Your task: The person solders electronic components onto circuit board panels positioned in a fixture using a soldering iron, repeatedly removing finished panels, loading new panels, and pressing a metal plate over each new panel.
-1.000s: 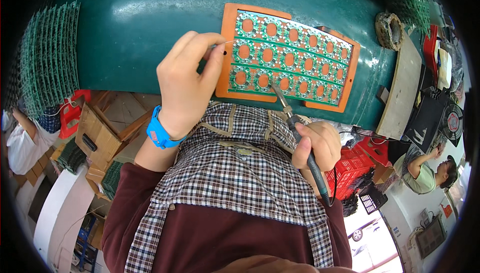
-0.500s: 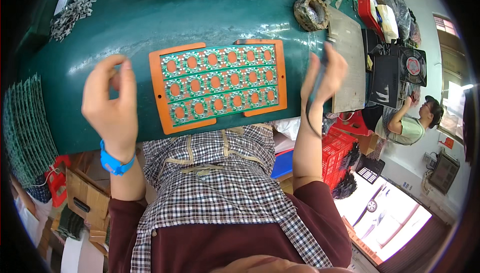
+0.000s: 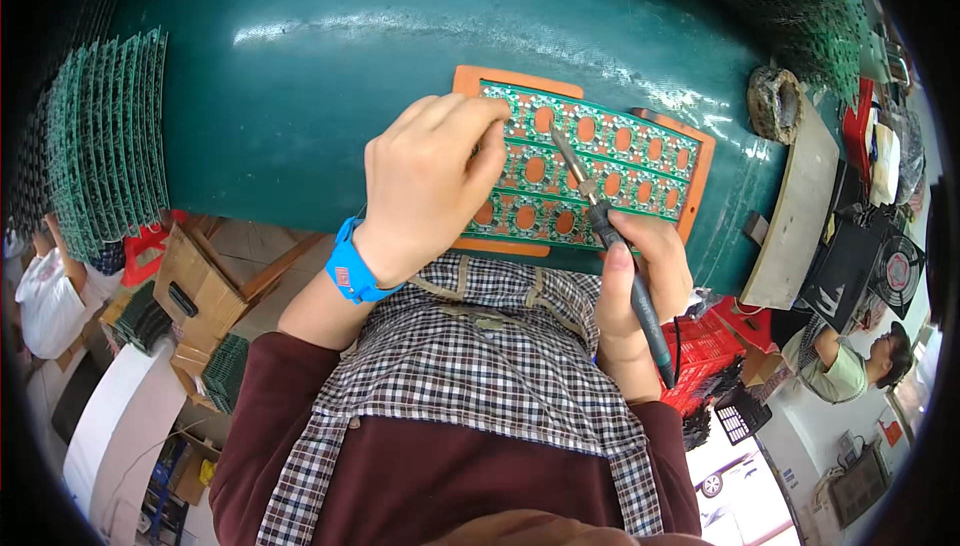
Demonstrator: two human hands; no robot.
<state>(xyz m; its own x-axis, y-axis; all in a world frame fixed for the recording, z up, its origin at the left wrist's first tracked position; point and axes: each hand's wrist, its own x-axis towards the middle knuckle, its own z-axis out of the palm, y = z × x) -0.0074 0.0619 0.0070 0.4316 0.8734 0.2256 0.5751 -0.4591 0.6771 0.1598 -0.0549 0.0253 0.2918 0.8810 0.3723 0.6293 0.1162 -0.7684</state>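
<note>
A soldering iron with a dark handle and metal tip is gripped in my right hand. Its tip points up and left over the top row of a green circuit board panel with several round orange openings. The panel lies in an orange tray on the table. My left hand, with a blue band on the wrist, covers the panel's left part. Thumb and forefinger are pinched together at its upper left corner; anything between them is too small or hidden to make out.
A green table spans the view. Stacked green panels stand at the left. To the right are a roll of tape, a grey board, a black fan unit and a red crate. Another person sits at far right.
My view has shifted, so the tray appears further right. Both hands came in over the panel, the left to its upper left corner. The soldering iron swung from upright to pointing at the board.
</note>
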